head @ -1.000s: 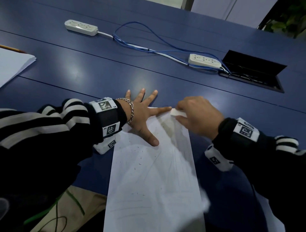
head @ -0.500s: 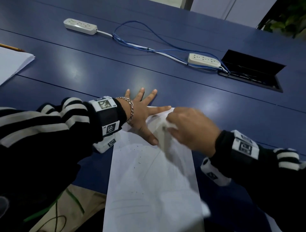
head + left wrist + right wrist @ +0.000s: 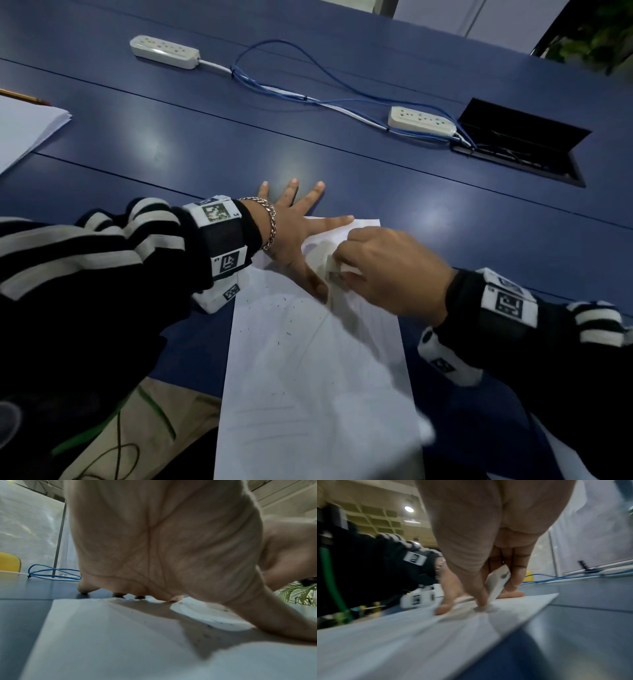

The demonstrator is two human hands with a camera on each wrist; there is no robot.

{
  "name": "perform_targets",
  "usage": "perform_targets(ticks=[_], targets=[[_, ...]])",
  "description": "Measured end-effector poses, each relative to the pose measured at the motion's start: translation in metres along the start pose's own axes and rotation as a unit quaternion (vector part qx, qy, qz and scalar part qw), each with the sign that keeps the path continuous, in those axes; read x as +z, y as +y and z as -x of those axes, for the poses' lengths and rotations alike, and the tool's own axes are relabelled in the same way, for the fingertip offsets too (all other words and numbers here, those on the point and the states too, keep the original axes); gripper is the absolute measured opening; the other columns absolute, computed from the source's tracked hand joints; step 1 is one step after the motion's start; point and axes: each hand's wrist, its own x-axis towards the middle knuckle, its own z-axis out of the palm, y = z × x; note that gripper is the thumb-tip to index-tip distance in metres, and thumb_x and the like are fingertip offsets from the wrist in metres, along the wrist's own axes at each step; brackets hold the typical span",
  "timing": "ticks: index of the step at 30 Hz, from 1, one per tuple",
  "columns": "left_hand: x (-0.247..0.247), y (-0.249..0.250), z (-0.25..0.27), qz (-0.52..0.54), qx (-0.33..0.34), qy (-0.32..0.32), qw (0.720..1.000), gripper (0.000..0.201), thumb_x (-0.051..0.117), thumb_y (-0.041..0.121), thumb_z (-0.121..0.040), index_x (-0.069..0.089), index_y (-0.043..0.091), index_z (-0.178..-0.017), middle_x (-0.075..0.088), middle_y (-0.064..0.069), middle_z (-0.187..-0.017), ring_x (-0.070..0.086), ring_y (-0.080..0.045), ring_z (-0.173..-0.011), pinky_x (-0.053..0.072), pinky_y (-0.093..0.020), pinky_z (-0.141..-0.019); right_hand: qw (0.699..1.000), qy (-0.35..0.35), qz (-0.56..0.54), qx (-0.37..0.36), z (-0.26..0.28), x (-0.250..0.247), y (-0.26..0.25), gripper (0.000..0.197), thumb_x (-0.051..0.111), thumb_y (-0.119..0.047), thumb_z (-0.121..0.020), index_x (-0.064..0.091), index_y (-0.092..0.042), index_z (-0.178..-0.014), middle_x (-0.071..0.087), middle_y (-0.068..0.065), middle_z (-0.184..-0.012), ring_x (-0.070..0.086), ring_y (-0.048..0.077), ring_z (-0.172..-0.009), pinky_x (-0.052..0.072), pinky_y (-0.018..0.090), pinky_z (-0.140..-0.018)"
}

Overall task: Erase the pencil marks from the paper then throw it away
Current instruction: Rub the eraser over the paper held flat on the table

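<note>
Head view: right hand pinches half-hidden eraser on paper; left hand flat, fingers splayed.

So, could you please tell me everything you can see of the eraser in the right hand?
The eraser is a small, flat white block with rounded corners and a grey smudge on one face; it looks like rubber or soft plastic. The right hand pinches it between thumb and fingers, tilted steeply, its lower end pressed on the white paper near the far end, beside the left hand thumb. From the head view only a pale corner shows under the fingers. Most of its body is hidden in the grip.
</note>
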Motion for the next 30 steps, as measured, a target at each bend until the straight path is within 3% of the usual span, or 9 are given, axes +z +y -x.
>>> perform_targets(ticks=[2, 5, 9, 11, 17, 21, 24, 30], targets=[[-0.001, -0.001, 0.001, 0.000, 0.001, 0.000, 1.000, 0.138, 0.057, 0.109, -0.031, -0.029, 0.078, -0.135, -0.044, 0.003, -0.163, -0.035, -0.045, -0.150, -0.011, -0.083, -0.110, 0.999, 0.024, 0.002, 0.036, -0.011, -0.003, 0.024, 0.029, 0.054, -0.045, -0.094, 0.066, -0.018, -0.094, 0.062, 0.001, -0.093, 0.060, 0.027, -0.087, 0.050, 0.039, -0.072], [-0.002, -0.002, 0.003, 0.001, -0.003, -0.005, 1.000, 0.138, 0.060, 0.107, -0.035, -0.030, 0.077, -0.135, -0.046, 0.004, -0.162, -0.037, -0.043, -0.150, -0.012, -0.082, -0.111, 0.994, 0.052, 0.018, 0.099, -0.020, -0.009, 0.047, 0.024, 0.058, -0.038, -0.091, 0.066, -0.016, -0.098, 0.062, 0.005, -0.093, 0.062, 0.034, -0.091, 0.050, 0.041, -0.075], [-0.001, 0.000, 0.002, 0.004, 0.000, 0.001, 1.000, 0.139, 0.059, 0.108, -0.030, -0.028, 0.079, -0.134, -0.044, 0.004, -0.163, -0.036, -0.044, -0.149, -0.011, -0.082, -0.111, 0.998, 0.040, 0.028, 0.038, -0.008, 0.004, 0.003, 0.018, 0.057, -0.032, -0.092, 0.062, -0.015, -0.096, 0.064, 0.008, -0.101, 0.062, 0.033, -0.091, 0.050, 0.041, -0.069], [-0.001, 0.000, 0.001, 0.004, -0.001, 0.003, 1.000, 0.139, 0.058, 0.109, -0.029, -0.028, 0.079, -0.134, -0.043, 0.004, -0.163, -0.036, -0.044, -0.149, -0.011, -0.082, -0.111, 0.999, 0.026, 0.019, 0.025, -0.004, 0.004, 0.003, 0.020, 0.058, -0.035, -0.093, 0.063, -0.015, -0.091, 0.065, 0.008, -0.097, 0.062, 0.032, -0.088, 0.047, 0.040, -0.068], [-0.003, -0.001, 0.005, 0.001, 0.000, -0.003, 1.000, 0.137, 0.058, 0.108, -0.034, -0.028, 0.077, -0.136, -0.044, 0.003, -0.163, -0.035, -0.044, -0.150, -0.012, -0.082, -0.111, 0.987, 0.072, 0.001, 0.142, -0.017, 0.000, 0.075, 0.026, 0.063, -0.042, -0.088, 0.070, -0.020, -0.102, 0.069, -0.001, -0.096, 0.062, 0.027, -0.092, 0.046, 0.035, -0.078], [-0.004, 0.005, 0.007, -0.041, 0.020, 0.009, 0.999, 0.142, 0.052, 0.110, -0.037, -0.024, 0.065, -0.149, -0.051, 0.006, -0.158, -0.039, -0.043, -0.148, -0.014, -0.081, -0.111, 0.986, 0.069, -0.003, 0.148, -0.014, 0.008, 0.076, 0.026, 0.062, -0.043, -0.089, 0.069, -0.021, -0.100, 0.069, -0.003, -0.094, 0.062, 0.024, -0.088, 0.052, 0.039, -0.081], [0.000, 0.013, 0.010, -0.059, 0.028, 0.012, 0.998, 0.148, 0.050, 0.110, -0.040, -0.022, 0.054, -0.156, -0.046, 0.011, -0.161, -0.036, -0.040, -0.151, -0.014, -0.080, -0.112, 0.987, 0.073, -0.002, 0.145, -0.014, 0.010, 0.076, 0.026, 0.061, -0.042, -0.089, 0.068, -0.019, -0.100, 0.067, -0.002, -0.093, 0.061, 0.024, -0.087, 0.051, 0.039, -0.081], [0.006, 0.010, 0.009, -0.045, 0.039, 0.009, 0.998, 0.147, 0.050, 0.109, -0.044, -0.029, 0.051, -0.154, -0.037, 0.017, -0.164, -0.032, -0.039, -0.153, -0.011, -0.080, -0.113, 0.991, 0.084, -0.014, 0.103, -0.009, 0.004, 0.063, 0.026, 0.064, -0.041, -0.086, 0.068, -0.020, -0.102, 0.066, -0.003, -0.093, 0.061, 0.021, -0.087, 0.049, 0.037, -0.078]])
